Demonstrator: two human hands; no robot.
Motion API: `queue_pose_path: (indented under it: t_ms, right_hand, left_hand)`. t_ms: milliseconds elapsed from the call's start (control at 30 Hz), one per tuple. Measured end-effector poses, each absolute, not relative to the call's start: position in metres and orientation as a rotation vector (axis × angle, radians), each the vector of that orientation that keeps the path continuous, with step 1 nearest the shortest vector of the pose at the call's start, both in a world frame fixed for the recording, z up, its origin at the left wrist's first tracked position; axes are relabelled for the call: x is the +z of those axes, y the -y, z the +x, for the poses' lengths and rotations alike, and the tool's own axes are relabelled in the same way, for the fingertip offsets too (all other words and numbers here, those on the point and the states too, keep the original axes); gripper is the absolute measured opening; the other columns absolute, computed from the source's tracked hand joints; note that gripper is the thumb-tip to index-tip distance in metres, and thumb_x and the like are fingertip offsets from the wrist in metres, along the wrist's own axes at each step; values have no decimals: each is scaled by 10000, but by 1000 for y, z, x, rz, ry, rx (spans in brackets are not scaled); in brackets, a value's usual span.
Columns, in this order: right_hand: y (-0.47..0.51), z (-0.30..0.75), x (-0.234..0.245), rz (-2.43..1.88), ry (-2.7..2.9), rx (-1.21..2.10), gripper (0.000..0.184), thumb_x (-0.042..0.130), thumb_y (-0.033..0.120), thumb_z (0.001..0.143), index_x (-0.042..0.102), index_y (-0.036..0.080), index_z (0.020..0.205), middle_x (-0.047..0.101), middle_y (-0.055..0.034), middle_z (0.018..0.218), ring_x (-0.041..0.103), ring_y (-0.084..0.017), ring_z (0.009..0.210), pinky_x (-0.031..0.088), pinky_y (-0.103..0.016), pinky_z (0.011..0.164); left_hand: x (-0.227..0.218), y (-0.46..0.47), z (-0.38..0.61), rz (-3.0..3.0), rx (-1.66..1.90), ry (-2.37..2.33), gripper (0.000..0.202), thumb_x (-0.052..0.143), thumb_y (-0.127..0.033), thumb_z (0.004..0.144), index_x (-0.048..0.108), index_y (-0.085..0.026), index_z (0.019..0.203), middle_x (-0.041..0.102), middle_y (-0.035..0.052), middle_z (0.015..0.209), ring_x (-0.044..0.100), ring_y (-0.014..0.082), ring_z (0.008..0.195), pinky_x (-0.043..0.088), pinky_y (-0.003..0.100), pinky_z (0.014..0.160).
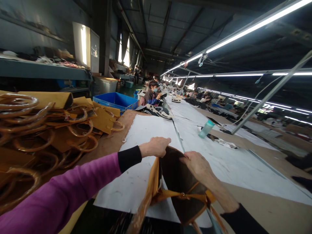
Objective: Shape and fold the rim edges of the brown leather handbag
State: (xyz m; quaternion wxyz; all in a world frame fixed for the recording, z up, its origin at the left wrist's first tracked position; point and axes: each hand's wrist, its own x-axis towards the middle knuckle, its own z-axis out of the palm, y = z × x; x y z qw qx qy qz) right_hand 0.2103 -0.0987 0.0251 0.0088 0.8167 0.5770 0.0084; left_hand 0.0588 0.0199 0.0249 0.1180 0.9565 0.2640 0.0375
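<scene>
Before me, over the white-covered table (156, 128), a tan handbag (154, 177) with a dark brown lining stands with its mouth open toward me. Plastic-wrapped handles (140, 213) hang at its near side, and a strap with a small metal fitting crosses the opening. My left hand (156, 146) is closed on the bag's far rim at the left. On the right of the same rim, my right hand (198, 165) pinches the edge between thumb and fingers. The bag's bottom is out of sight.
Several tan bags with wrapped handles (80, 130) are heaped at left. Behind them is a blue bin (115, 100). A teal bottle (206, 129) stands right of centre. Farther along the table sits a person (152, 94), near cut black-and-white pieces (158, 111). A slanting metal pole (270, 94) rises at right.
</scene>
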Motion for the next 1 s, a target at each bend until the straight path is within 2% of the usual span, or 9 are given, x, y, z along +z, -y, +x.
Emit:
queue_pose_path:
  t_ms: [100, 200, 300, 500, 633, 767, 1000]
  right_hand:
    - [112, 209, 26, 2573, -1733, -7, 213, 486, 342, 852, 588, 222, 709, 630, -27, 747, 578, -181, 720, 302, -266, 574]
    - [120, 207, 18, 2599, -1672, 21, 219, 453, 340, 868, 598, 221, 755, 640, -54, 799, 594, -212, 778, 300, -279, 580]
    - [124, 211, 9, 2615, -1644, 45, 233, 431, 339, 882, 606, 218, 787, 651, -70, 832, 606, -234, 809, 304, -290, 590]
    - [120, 221, 8, 2638, -1674, 107, 283, 414, 400, 901, 617, 218, 829, 661, -73, 844, 614, -238, 822, 308, -292, 594]
    - [102, 218, 13, 2610, -1796, 182, 201, 448, 353, 889, 611, 245, 936, 661, -58, 883, 604, -225, 856, 313, -288, 617]
    - [87, 219, 11, 2528, -1961, 165, 188, 453, 314, 892, 626, 248, 862, 672, -27, 862, 600, -186, 867, 329, -268, 661]
    - [81, 224, 1, 2564, -1910, 184, 245, 421, 330, 898, 641, 232, 849, 664, -58, 832, 601, -208, 833, 328, -287, 648]
  left_hand:
    - [27, -26, 70, 2871, 134, -677, 403, 543, -109, 633, 612, -222, 1014, 663, 66, 1002, 624, 252, 895, 491, 318, 672]
    - [25, -28, 84, 2924, 184, -594, 337, 514, -77, 631, 665, -225, 894, 677, 59, 957, 624, 251, 907, 484, 324, 703]
    - [20, -26, 91, 2949, 233, -561, 332, 513, -86, 666, 676, -235, 915, 685, 57, 939, 627, 240, 897, 482, 317, 711]
    - [12, -23, 93, 2930, 296, -582, 207, 592, -233, 756, 694, -241, 936, 700, 42, 896, 631, 215, 874, 476, 277, 714]
    - [10, -26, 95, 2917, 307, -594, 196, 582, -242, 777, 700, -248, 933, 706, 30, 872, 633, 202, 865, 467, 266, 718]
    - [8, -30, 95, 2908, 316, -604, 191, 561, -259, 796, 704, -241, 922, 707, 27, 866, 636, 196, 854, 462, 254, 707]
    - [5, -30, 97, 2888, 332, -599, 208, 524, -252, 814, 710, -231, 906, 710, 45, 883, 637, 212, 868, 461, 271, 724]
